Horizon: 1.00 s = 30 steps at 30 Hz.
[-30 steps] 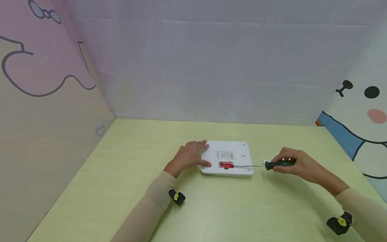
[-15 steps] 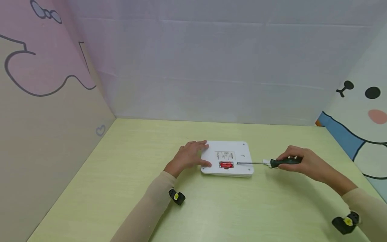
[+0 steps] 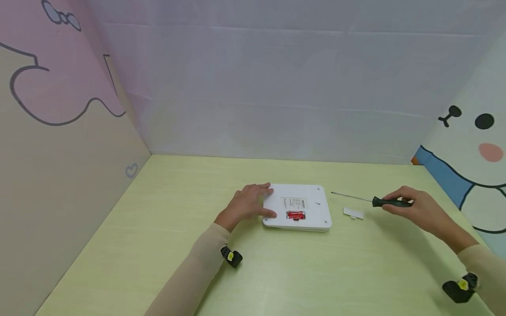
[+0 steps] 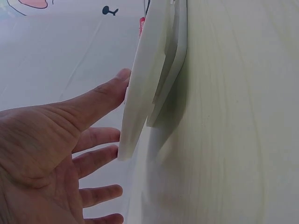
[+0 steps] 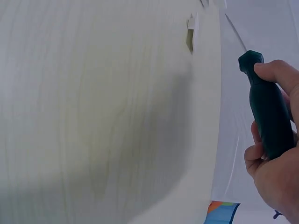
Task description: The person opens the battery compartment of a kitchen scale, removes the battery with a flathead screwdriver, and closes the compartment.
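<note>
A white device (image 3: 316, 193) lies flat on the table, a printed label and several small holes on its upper face. Two red batteries (image 3: 295, 215) sit in its uncovered compartment. My left hand (image 3: 247, 202) rests on the device's left edge with fingers spread; in the left wrist view the thumb of this hand (image 4: 60, 149) touches the white body (image 4: 145, 79). My right hand (image 3: 423, 208) grips the dark green handle of a screwdriver (image 3: 389, 202), its shaft pointing left, off the device. The right wrist view shows fingers wrapped round the handle (image 5: 268, 112). A small white cover (image 3: 353, 213) lies right of the device.
The pale yellow-green table (image 3: 276, 272) ends at a whitish back wall (image 3: 253, 87). Side walls with cartoon drawings stand on the left (image 3: 71, 175) and right (image 3: 454, 145). Each forearm wears a black wrist device.
The screwdriver tip has left the batteries, and my right hand has moved right and away from the device with it. The small white cover is now fully visible. My left hand has stayed put.
</note>
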Motion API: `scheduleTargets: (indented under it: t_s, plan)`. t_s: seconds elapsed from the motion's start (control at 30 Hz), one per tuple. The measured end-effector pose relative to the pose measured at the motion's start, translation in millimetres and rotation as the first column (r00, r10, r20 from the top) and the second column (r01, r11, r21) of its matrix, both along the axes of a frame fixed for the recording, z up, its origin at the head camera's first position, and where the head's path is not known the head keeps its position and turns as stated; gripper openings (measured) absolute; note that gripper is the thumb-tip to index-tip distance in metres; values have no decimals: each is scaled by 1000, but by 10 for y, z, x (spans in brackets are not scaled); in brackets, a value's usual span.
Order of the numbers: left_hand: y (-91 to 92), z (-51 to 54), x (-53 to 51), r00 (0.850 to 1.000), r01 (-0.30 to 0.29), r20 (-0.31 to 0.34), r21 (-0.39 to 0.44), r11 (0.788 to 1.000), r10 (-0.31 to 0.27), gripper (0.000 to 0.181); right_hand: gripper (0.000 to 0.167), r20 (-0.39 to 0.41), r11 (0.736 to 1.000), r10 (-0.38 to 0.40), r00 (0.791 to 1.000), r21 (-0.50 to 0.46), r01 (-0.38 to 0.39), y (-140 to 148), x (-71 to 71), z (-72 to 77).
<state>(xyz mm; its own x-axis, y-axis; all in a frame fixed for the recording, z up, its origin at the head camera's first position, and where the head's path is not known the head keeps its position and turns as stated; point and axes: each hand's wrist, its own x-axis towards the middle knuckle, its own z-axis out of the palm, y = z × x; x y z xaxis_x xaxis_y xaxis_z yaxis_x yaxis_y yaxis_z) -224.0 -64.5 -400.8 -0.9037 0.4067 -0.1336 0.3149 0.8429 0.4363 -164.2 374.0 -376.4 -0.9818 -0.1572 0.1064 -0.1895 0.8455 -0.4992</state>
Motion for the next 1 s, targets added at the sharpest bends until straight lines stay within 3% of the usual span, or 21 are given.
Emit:
scheduleTargets:
  t_s: [0.37, 0.57, 1.0]
  plan:
    - [6, 9, -1, 1000, 11, 6, 15, 1000, -11, 83, 40, 39, 985, -172, 984, -13, 173, 276, 18, -259]
    - [2, 11, -1, 1000, 7, 11, 17, 1000, -7, 83, 42, 56, 979, -203, 978, -21, 204, 337, 22, -349]
    - [13, -5, -17, 1000, -2, 12, 4, 1000, 2, 83, 42, 54, 981, -192, 980, -6, 192, 297, 42, -464]
